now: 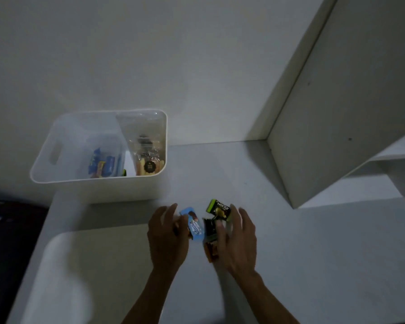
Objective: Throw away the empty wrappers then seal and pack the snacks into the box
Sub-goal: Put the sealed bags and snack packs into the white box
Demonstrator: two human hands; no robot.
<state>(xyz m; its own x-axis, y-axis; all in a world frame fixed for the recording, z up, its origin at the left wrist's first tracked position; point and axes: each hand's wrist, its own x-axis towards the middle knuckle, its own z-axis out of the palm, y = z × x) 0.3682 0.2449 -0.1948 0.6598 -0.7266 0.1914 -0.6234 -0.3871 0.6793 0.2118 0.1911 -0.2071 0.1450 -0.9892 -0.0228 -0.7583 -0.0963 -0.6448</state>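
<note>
Your left hand [167, 235] pinches the blue pack [194, 226] and your right hand [235, 239] curls round the dark packs [218, 213] — both just this side of the box [98, 181] — so keep them bunched and lift them over its rim together.

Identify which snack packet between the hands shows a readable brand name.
The black-and-green packet, printed "Nextar", farthest from the person. The light blue packet beside it has blurred lettering.

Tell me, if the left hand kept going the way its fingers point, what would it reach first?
Probably the white box. The left hand holds a blue snack packet, fingers pointing up and away over bare table; depth is uncertain.
</note>
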